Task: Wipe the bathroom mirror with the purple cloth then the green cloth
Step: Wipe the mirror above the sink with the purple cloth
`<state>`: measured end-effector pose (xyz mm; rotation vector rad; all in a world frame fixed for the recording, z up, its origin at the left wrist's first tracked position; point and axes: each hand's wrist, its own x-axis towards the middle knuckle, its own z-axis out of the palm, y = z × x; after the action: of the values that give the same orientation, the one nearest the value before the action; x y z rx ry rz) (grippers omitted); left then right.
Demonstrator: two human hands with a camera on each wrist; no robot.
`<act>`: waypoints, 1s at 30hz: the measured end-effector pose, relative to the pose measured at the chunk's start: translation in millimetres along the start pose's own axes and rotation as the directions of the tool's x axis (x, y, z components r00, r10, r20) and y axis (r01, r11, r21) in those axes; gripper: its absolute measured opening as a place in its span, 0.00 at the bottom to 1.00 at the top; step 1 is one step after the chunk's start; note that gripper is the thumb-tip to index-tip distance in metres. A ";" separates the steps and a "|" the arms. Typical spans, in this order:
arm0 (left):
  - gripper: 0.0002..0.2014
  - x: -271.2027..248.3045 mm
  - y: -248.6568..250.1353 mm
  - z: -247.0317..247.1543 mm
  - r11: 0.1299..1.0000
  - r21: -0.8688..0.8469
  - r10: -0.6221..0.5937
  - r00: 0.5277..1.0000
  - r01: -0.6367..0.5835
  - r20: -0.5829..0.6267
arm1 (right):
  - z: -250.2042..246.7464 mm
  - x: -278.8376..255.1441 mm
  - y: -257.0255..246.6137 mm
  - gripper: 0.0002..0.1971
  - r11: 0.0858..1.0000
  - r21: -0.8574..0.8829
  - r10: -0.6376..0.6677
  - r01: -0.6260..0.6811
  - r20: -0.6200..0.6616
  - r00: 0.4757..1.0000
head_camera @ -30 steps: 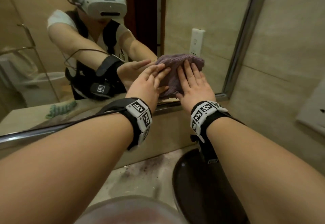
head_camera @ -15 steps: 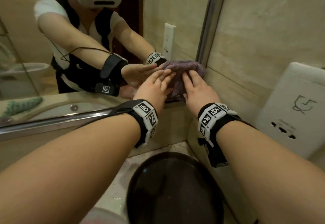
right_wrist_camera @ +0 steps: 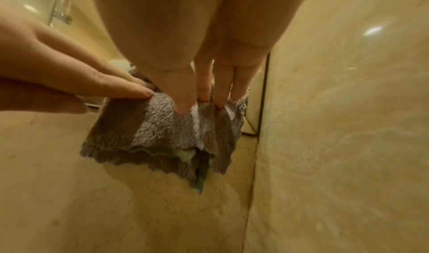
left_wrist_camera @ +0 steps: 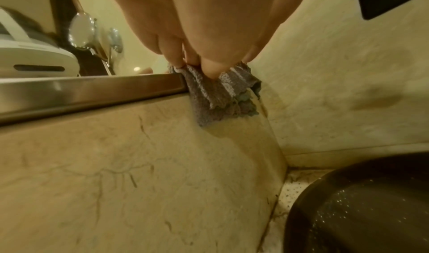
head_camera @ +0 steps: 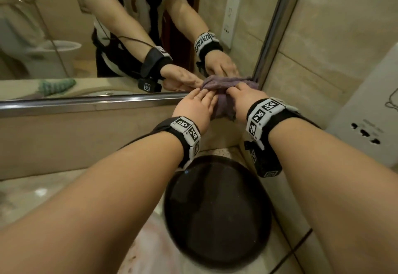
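The purple cloth (head_camera: 224, 103) is bunched at the bottom right corner of the mirror (head_camera: 107, 37) and hangs over the metal bottom rail (head_camera: 86, 102) onto the tiled wall. My left hand (head_camera: 199, 104) presses its left side with straight fingers. My right hand (head_camera: 246, 95) presses its right side, fingers flat. The left wrist view shows the left hand (left_wrist_camera: 197, 62) on the purple cloth (left_wrist_camera: 220, 99) at the rail's end. In the right wrist view the right hand (right_wrist_camera: 202, 95) pins the purple cloth (right_wrist_camera: 162, 134). The green cloth (head_camera: 57, 85) appears only as a reflection.
A dark round basin (head_camera: 215, 209) sits on the speckled counter (head_camera: 43, 198) right below my wrists. The tiled side wall (head_camera: 323, 47) closes in on the right and carries a white wall unit (head_camera: 370, 118). The mirror's vertical frame (head_camera: 277, 26) runs up beside the cloth.
Both hands slid the purple cloth right and down across the glass, from the lower part of the mirror into its bottom right corner. The cloth now droops over the bottom rail.
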<state>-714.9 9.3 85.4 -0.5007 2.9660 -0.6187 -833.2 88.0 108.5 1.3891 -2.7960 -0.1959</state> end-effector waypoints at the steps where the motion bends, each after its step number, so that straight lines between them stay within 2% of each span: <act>1: 0.28 -1.3 -0.4 1.3 1.000 -0.002 -0.001 1.000 0.001 -0.001 | -0.3 -0.1 -1.8 0.28 1.000 -0.011 0.001 -0.001 0.006 1.000; 9: 0.28 -21.8 -17.9 9.0 0.997 -0.056 -0.045 0.999 0.045 0.000 | -8.1 -4.8 -29.4 0.29 0.993 -0.104 -0.055 0.058 0.026 0.998; 15: 0.29 -45.3 -42.3 20.6 0.994 -0.059 -0.088 0.996 0.089 0.028 | -16.6 -10.2 -61.4 0.29 0.976 -0.158 -0.150 0.149 0.009 0.989; 30: 0.27 -120.6 -122.2 56.3 0.984 -0.048 -0.169 0.985 0.171 0.046 | -36.2 -19.1 -179.2 0.29 0.942 -0.214 -0.266 0.258 -0.008 0.964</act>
<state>-556.7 -78.1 83.0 -0.7678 2.9274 -0.5381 -677.0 -7.9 124.2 1.6832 -2.4641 -0.4511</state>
